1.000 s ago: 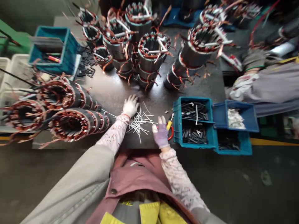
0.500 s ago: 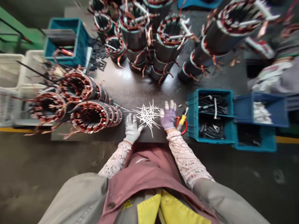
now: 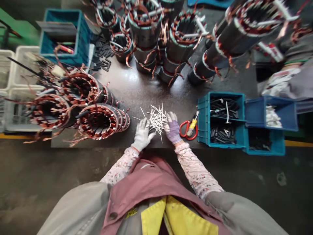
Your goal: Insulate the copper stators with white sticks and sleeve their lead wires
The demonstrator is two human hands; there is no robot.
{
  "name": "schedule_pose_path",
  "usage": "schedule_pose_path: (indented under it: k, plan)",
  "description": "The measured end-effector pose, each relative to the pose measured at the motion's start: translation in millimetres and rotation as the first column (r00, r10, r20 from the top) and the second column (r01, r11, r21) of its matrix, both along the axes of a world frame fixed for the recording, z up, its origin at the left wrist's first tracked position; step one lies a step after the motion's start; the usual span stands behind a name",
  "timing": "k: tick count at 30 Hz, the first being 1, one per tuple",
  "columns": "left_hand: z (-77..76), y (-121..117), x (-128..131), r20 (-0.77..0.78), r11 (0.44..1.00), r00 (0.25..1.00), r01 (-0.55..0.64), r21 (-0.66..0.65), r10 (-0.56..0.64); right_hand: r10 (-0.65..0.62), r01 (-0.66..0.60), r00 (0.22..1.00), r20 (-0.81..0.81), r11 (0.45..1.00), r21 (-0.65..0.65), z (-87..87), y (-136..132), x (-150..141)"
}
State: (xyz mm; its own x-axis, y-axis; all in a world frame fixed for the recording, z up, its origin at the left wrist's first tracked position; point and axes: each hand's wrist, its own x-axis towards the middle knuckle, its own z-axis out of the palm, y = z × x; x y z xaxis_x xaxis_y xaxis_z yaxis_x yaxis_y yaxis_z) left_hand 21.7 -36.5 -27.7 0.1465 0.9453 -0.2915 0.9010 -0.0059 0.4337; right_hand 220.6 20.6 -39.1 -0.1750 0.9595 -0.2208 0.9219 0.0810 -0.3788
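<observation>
A loose heap of thin white sticks [image 3: 157,118] lies crisscrossed on the dark tabletop in front of me. My left hand [image 3: 142,134], in a whitish glove, rests at the heap's left side with its fingers stretched out and the thumb apart. At the right side, my right hand [image 3: 172,128], in a purple and white glove, lies with fingers extended against the stick ends. Neither hand grips anything. A few stray sticks lie past the left fingertips. Just right of my right hand are red-handled scissors [image 3: 185,128] and a yellow-handled tool [image 3: 192,125].
Stacked motor stators with copper windings [image 3: 96,122] stand at the left, and more stator stacks [image 3: 146,39] at the back. Blue bins [image 3: 203,119] with black pieces sit at the right. A co-worker's sleeve [image 3: 283,78] shows at far right. Black strips [image 3: 104,54] lie back left.
Both hands have come inward, pushing the white sticks into a narrower heap. The scissors beside my right hand are more fully exposed. The view has shifted slightly.
</observation>
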Motion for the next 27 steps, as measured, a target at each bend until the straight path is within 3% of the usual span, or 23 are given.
schedule_pose_path:
  k: [3, 6, 13, 17, 20, 22, 24, 26, 27]
  plan:
    - [-1.2, -33, -28, -0.087, 0.998, 0.994, -0.064, -0.006, 0.063, -0.057, 0.053, 0.992, 0.111, 0.998, 0.040, 0.4, 6, 14]
    - [-6.1, -44, -36, -0.170, 0.990, 0.981, -0.107, -0.093, 0.090, -0.022, 0.019, 0.988, 0.155, 1.000, 0.016, -8.3, 23, 3]
    - [-19.4, -2, 20, -0.072, 0.999, 0.996, 0.044, -0.027, -0.046, 0.131, -0.127, 0.987, 0.093, 0.991, -0.051, -13.6, 47, -52]
    - [-16.5, 10, 25, 0.003, 0.995, 0.995, 0.095, -0.022, -0.095, 0.284, -0.282, 0.958, 0.040, 0.958, -0.045, -11.5, 46, -61]
    - [-8.3, -13, 5, 0.127, 0.997, 0.990, 0.060, 0.050, -0.066, 0.375, -0.375, 0.927, 0.021, 0.927, -0.026, -12.8, 41, -62]
    - [-2.4, -49, -8, 0.260, 0.992, 0.964, -0.087, 0.089, 0.061, 0.430, -0.429, 0.903, 0.012, 0.903, -0.016, -14.6, 39, -60]
    - [-0.6, -93, -8, 0.428, 0.940, 0.848, -0.340, -0.017, 0.314, 0.465, -0.465, 0.885, 0.009, 0.885, 0.003, -16.8, 37, -58]
    - [-5.7, -128, 7, 0.531, 0.790, 0.590, -0.519, -0.328, 0.608, 0.481, -0.481, 0.877, 0.018, 0.876, 0.035, -18.9, 34, -55]
    - [-11.0, -138, 19, 0.537, 0.709, 0.467, -0.519, -0.477, 0.703, 0.484, -0.484, 0.875, 0.026, 0.873, 0.058, -19.8, 31, -52]
